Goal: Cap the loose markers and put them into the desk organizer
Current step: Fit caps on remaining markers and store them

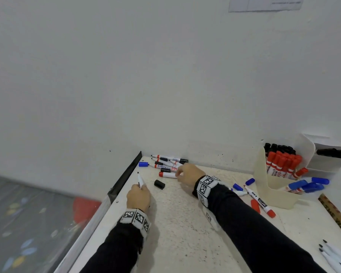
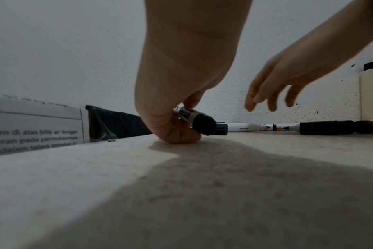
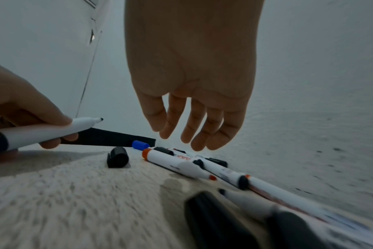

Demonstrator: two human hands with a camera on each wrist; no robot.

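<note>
My left hand [image 1: 138, 197] grips an uncapped black-tipped white marker [image 1: 140, 180] near the table's left edge, tip pointing away; its black rear end [image 2: 203, 124] pokes out below the fingers. A loose black cap [image 1: 159, 184] lies just to its right on the table, also in the right wrist view [image 3: 117, 157]. My right hand [image 1: 186, 174] hovers with relaxed, empty fingers [image 3: 194, 131] over a pile of markers [image 1: 168, 164] and an uncapped red marker [image 3: 177, 164]. The cream desk organizer [image 1: 278, 194] stands at the right, holding red, black and blue markers.
A blue cap [image 1: 143, 164] lies at the back left corner. Blue caps [image 1: 249, 181], a red cap and a red marker [image 1: 261, 202] lie beside the organizer. A ruler [image 1: 336, 216] runs along the right edge. Several uncapped markers [image 1: 335, 257] lie at the front right.
</note>
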